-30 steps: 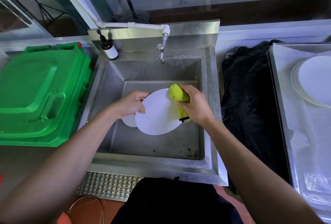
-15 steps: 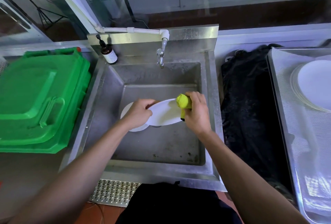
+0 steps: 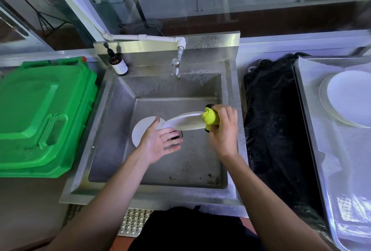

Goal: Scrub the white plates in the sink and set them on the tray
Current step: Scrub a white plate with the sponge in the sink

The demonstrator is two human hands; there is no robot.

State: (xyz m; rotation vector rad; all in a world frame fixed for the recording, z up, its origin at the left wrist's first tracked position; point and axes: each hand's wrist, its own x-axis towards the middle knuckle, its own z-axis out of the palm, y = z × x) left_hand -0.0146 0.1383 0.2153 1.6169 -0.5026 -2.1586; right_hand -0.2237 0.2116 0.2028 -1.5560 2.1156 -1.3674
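— Right hand (image 3: 222, 130) grips the sponge (image 3: 209, 119) against a tilted plate (image 3: 184, 123) over the sink (image 3: 112, 110)?
— Yes. Left hand (image 3: 158, 142) spreads beneath, fingertips hidden. It half covers another plate (image 3: 143, 130); the tray (image 3: 309, 110) is cut off, right of the sink.

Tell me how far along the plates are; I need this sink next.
Done: a stack of white plates sits on the tray at right. In hand: the right hand holds the yellow sponge and a tilted plate; the left hand is open beside it. Left: one more plate in the sink.
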